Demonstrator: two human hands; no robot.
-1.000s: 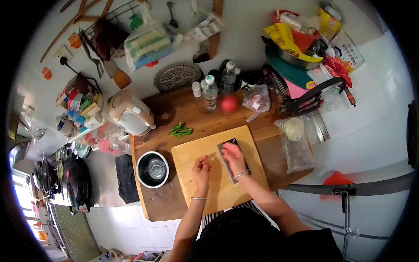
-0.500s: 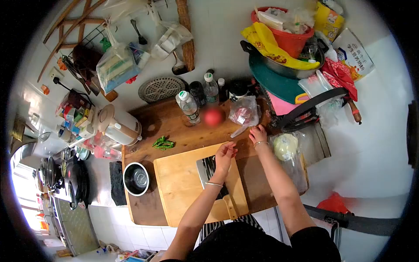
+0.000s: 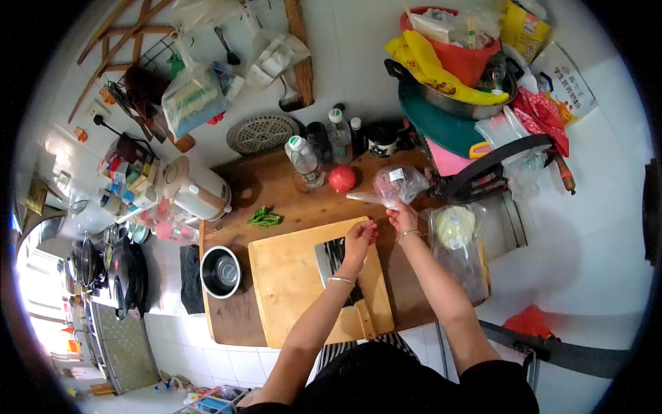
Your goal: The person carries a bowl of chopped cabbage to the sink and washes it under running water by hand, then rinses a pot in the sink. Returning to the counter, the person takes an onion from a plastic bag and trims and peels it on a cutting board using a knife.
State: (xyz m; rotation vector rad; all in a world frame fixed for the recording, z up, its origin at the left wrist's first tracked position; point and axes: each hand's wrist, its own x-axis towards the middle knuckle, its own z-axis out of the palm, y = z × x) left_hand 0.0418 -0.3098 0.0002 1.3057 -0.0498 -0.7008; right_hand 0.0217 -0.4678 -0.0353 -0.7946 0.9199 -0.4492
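wooden table (image 3: pixel 231 321), white wall (image 3: pixel 355 62) behind; right hand (image 3: pixel 403 219) pinches bag (image 3: pixel 396 182)

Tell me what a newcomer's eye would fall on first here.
Probably the bright red round thing beside the clear bottles toward the back of the wooden table. Next, the cleaver on the cutting board, partly behind the left hand, and the right hand at a clear bag. A yellow bag glares at upper right.

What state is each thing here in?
Plastic bag: filled, tail gripped by right hand
Left hand: loosely curled, apparently empty
Cleaver: flat on cutting board
Green peppers: loose pile
Bowl: upright, uncovered
Front bottle: upright, capped
Kettle: upright
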